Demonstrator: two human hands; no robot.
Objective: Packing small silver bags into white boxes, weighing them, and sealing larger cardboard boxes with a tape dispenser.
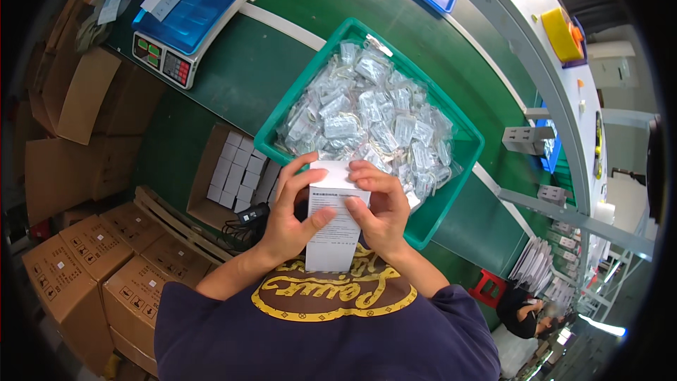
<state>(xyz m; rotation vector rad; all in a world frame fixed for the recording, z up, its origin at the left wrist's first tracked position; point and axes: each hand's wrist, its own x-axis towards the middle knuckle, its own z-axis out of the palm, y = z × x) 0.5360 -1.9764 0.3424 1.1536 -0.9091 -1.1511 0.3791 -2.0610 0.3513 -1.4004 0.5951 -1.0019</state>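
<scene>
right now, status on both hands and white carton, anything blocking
Left hand, right hand: both gripping printed white carton. Green tub of bagged parts just beyond. No obstruction seen between hands and carton.

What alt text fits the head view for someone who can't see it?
A person's left hand and right hand hold a tall white box in front of their dark shirt. Beyond it is a green bin heaped with clear plastic packets. A scale stands upper left, brown cartons lower left.

The box point(330, 243) fills the gap between your left hand point(285, 220) and right hand point(385, 217); ahead, the bin point(427, 222) blocks low passage; left of it, the bench point(243, 77) leaves room.
</scene>
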